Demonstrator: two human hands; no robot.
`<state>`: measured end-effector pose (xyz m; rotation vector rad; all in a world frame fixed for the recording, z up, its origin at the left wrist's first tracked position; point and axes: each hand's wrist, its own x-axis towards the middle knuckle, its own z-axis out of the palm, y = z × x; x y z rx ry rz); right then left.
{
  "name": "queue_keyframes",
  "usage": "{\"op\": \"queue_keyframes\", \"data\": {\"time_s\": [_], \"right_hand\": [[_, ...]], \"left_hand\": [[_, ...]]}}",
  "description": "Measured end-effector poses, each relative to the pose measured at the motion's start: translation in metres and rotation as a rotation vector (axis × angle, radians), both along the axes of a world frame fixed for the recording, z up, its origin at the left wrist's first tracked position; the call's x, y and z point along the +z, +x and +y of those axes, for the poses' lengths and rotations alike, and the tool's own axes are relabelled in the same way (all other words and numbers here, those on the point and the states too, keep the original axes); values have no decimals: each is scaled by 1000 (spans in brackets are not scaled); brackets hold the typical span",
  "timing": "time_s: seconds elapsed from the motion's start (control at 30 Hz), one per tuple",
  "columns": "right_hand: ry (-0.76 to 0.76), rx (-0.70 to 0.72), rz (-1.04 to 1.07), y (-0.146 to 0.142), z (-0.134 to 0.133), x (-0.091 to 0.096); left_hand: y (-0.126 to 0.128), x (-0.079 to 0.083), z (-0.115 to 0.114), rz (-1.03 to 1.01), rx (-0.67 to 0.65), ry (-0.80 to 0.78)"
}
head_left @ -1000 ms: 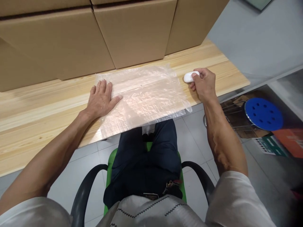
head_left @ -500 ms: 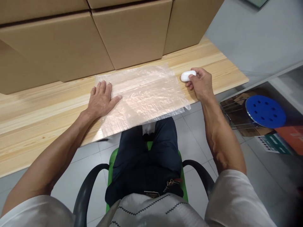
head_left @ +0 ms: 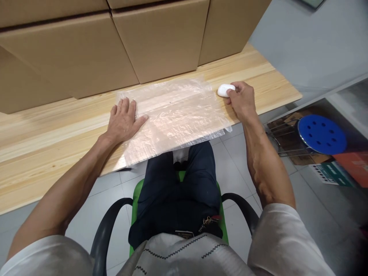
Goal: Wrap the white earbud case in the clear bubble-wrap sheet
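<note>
A clear plastic bag point(head_left: 175, 113) lies flat on the wooden table point(head_left: 43, 153), its near edge hanging over the table's front. My left hand point(head_left: 123, 120) rests palm down with fingers spread on the bag's left edge. My right hand point(head_left: 241, 99) holds a small white oval object point(head_left: 225, 90) between thumb and fingers, right at the bag's far right corner, just above or on the tabletop.
Large cardboard boxes point(head_left: 161, 38) stand in a row along the back of the table. To the right, below table level, are a blue round stool point(head_left: 321, 134), a wire rack and boxes on the floor. I sit on a green chair with black armrests point(head_left: 241, 207).
My right hand has carried the white oval object a little to the left, up to the bag's right corner. My left hand has stayed flat on the bag.
</note>
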<state>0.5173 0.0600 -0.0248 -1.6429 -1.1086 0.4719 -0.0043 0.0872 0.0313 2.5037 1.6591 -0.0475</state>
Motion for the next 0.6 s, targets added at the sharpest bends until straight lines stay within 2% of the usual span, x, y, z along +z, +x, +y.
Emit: {"op": "queue_keyframes", "data": {"time_s": [0.37, 0.6], "right_hand": [[44, -31, 123, 1, 7, -5], [89, -74, 146, -8, -12, -2]], "left_hand": [[-4, -4, 3, -97, -11, 27], [-1, -1, 0, -56, -3, 26]]}}
